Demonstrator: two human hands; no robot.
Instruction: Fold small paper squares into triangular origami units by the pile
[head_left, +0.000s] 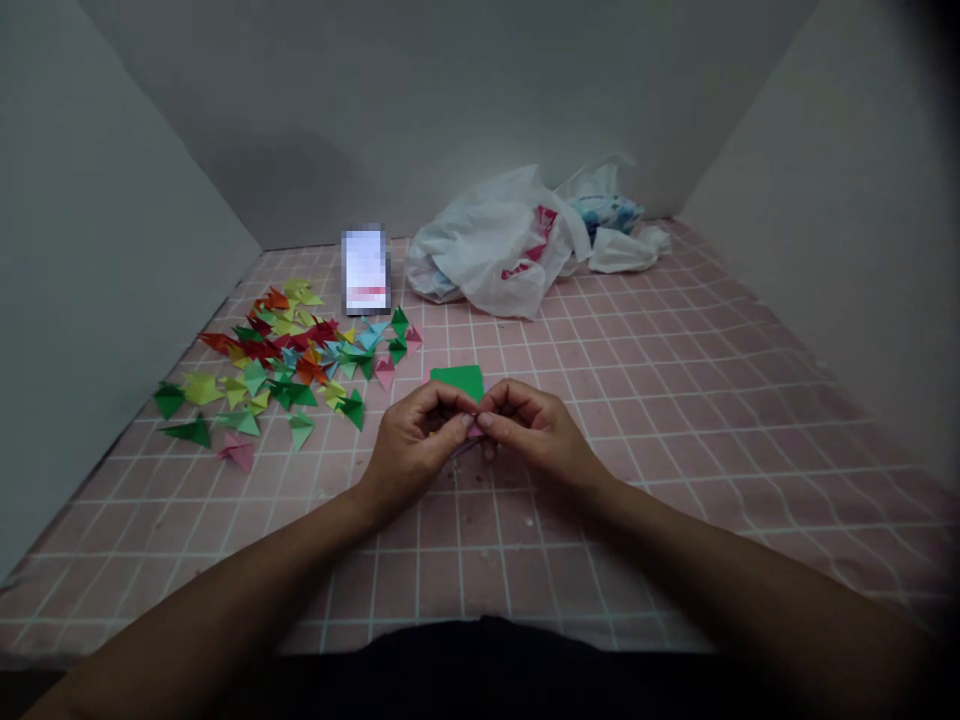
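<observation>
My left hand (421, 430) and my right hand (534, 425) meet near the middle of the table, fingertips almost touching. Both are closed in a pinch on a small folded piece of pink paper (474, 430), mostly hidden behind the fingers. Just beyond the hands lies a green square of paper (459, 380), with a pink edge showing at its left side. To the left of my left hand, several folded paper cranes (289, 392) in red, orange, yellow, green, blue and pink are spread in a loose heap.
A pink checked cloth (660, 480) covers the table. Behind the cranes a phone (365, 270) stands upright, its lit screen blurred. A crumpled white plastic bag (495, 245) and a blue-patterned packet (611, 215) lie at the back, beside a white crumpled wrapper (626, 250). Grey walls enclose three sides.
</observation>
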